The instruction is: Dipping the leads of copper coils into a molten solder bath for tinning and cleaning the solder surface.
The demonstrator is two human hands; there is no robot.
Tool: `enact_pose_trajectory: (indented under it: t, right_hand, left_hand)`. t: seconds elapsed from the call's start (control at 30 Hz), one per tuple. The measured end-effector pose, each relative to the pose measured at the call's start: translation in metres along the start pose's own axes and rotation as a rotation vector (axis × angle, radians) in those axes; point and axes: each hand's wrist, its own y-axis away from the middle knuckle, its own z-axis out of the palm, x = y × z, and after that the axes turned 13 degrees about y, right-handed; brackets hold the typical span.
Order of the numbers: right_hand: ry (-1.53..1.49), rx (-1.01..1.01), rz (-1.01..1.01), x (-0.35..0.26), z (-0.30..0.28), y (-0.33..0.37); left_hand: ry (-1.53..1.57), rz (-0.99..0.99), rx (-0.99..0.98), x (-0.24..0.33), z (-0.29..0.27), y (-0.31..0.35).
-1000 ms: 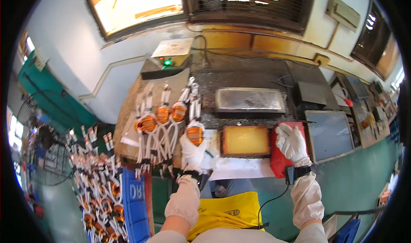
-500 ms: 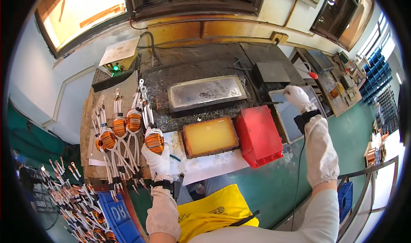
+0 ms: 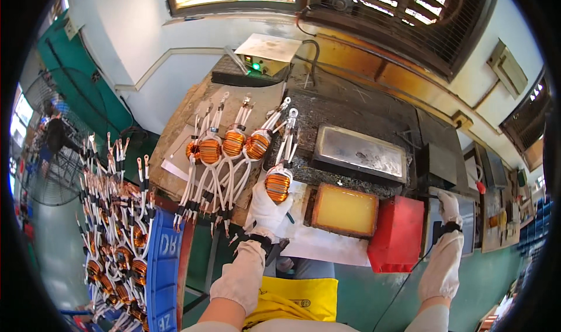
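My left hand (image 3: 270, 213), in a white glove, grips a copper-wound ring coil (image 3: 278, 186). The coil's white leads with metal lugs point away from me, beside a pan of yellow liquid or wax (image 3: 345, 211). My right hand (image 3: 449, 206), also gloved, is over the far part of a shallow grey tray (image 3: 466, 230). Its fingers look closed, near a dark thin handle; what they hold, if anything, is unclear. Left of my left hand several similar coils (image 3: 234, 144) lie in a row on the bench, their leads hanging over its front edge.
A rectangular pot with a silvery surface (image 3: 361, 151) sits behind the yellow pan. A red bin (image 3: 398, 232) stands between pan and tray. A control box with a green light (image 3: 266, 65) is at the back. At lower left, a blue crate (image 3: 162, 267) adjoins many heaped coils.
The view has turned left, so the bench appears farther right. My right hand has come closer to the dark handle by the grey tray. My left hand keeps hold of the coil.
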Motion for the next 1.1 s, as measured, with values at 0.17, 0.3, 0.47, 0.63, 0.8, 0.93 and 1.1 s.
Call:
enact_pose_trajectory:
  t: [0.17,0.3,0.47,0.63,0.8,0.93,1.1]
  right_hand:
    - [-0.297,-0.050,0.002,-0.012,0.020,0.014]
    - [0.221,0.242,-0.213,-0.055,-0.020,0.005]
    - [0.504,0.445,-0.598,-0.171,-0.036,0.036]
    - [-0.041,0.009,-0.581,-0.288,0.056,0.108]
    - [0.034,-0.254,-0.782,-0.343,0.141,0.126]
    - [0.077,-0.353,-0.797,-0.369,0.186,0.115]
    - [0.164,-0.378,-0.786,-0.389,0.219,0.109]
  left_hand:
    - [-0.076,0.063,0.009,0.000,-0.001,0.000]
    - [-0.074,0.112,0.024,-0.003,0.001,0.000]
    - [-0.077,0.152,0.008,0.001,0.003,-0.002]
    - [-0.091,0.137,0.003,-0.005,-0.001,-0.002]
    - [-0.124,0.146,0.013,-0.013,0.004,0.003]
    - [-0.075,0.162,0.007,-0.013,0.008,0.002]
    - [-0.070,0.197,0.018,-0.015,0.007,0.002]
